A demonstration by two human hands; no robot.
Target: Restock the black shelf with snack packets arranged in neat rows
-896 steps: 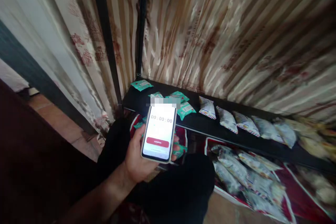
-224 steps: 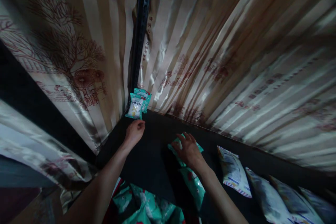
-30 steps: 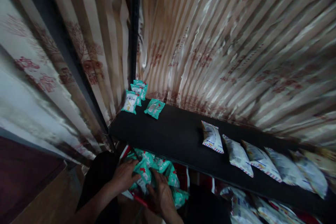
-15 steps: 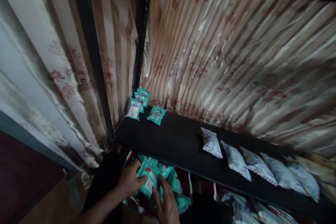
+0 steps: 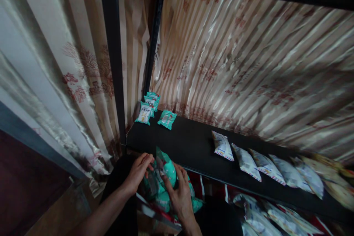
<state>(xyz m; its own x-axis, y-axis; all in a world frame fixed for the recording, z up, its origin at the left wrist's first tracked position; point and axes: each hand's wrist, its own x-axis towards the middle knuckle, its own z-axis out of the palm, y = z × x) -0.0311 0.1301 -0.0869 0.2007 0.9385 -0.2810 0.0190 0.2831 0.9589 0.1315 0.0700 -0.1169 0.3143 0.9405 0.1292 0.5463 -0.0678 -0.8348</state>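
Observation:
My right hand (image 5: 179, 190) grips a teal snack bag (image 5: 169, 171), tilted up on end above a carton of similar bags. Just left of it is my left hand (image 5: 140, 172), its fingers loosely stretched toward the bag and holding nothing I can see. Below both hands, more teal snack bags (image 5: 162, 201) lie heaped in the carton (image 5: 148, 208) under the shelf edge. On the black shelf (image 5: 188, 136), a small group of teal bags (image 5: 144, 113) leans in the back left corner, and one teal bag (image 5: 167, 119) lies flat beside it.
White snack bags (image 5: 246, 162) lie in a row along the right of the shelf. More packets (image 5: 260, 215) sit below its front edge. A black post (image 5: 113, 59) stands at the left, and striped curtains (image 5: 221, 51) hang behind and beside the shelf.
A teal bag has come up out of the heap in my right hand and now stands tilted. My left hand has risen slightly, away from the heap. The view has shifted a little.

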